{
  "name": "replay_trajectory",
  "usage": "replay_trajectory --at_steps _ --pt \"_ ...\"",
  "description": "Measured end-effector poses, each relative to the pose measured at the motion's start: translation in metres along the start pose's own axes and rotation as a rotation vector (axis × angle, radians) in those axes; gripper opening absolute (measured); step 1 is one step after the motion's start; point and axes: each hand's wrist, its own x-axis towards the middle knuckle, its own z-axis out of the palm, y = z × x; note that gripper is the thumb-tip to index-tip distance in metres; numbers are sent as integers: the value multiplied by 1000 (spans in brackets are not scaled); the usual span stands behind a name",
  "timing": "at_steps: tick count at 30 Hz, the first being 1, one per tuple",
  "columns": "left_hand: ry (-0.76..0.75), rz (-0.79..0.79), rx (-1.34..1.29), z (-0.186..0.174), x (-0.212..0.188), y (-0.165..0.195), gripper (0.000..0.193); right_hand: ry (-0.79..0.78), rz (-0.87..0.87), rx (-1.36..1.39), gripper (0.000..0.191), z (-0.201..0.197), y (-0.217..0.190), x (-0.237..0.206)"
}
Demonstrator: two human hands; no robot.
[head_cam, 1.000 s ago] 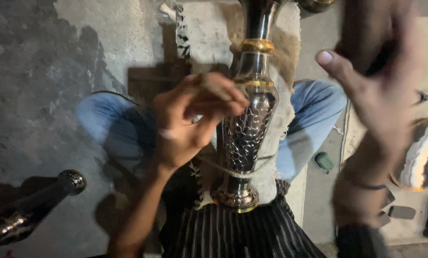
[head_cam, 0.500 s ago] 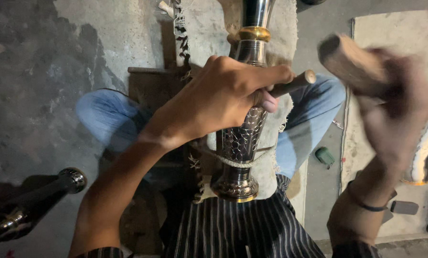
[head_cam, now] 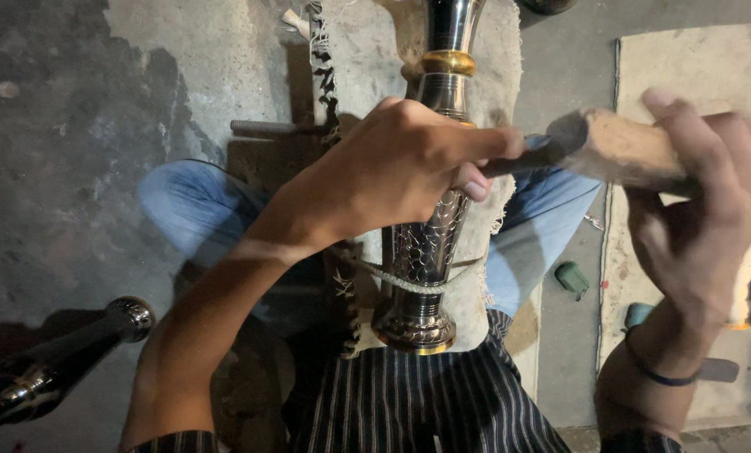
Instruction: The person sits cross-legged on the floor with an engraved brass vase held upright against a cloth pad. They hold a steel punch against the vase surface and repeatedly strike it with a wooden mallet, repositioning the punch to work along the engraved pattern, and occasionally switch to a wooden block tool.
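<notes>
My left hand (head_cam: pixel 401 172) hides the engraved metal vase's (head_cam: pixel 426 252) middle, fingers closed on a thin dark tool (head_cam: pixel 518 158). At three o'clock, my blurred right hand (head_cam: pixel 694 210) grips a wooden mallet (head_cam: pixel 619 147).

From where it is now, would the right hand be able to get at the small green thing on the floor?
Probably yes. The right hand is wrapped around a wooden mallet, but the small green thing lies just below and left of it on bare floor, with nothing over it. The mallet would likely need setting down first.
</notes>
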Motion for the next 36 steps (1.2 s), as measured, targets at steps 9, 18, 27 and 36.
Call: replay_trajectory --at_steps 9,18,27,36 --pt "-188 -83 47 -4 10 0 34 -16 -90 -392 66 14 -50 14" --pt "-283 -8 -31 -7 18 2 51 402 128 94 62 40 -5 -44" --pt "-291 40 12 -14 20 5 51 343 157 -29 75 43 -53 -16" --pt "-172 34 -11 -3 4 1 39 323 82 -18 68 39 -49 -9"
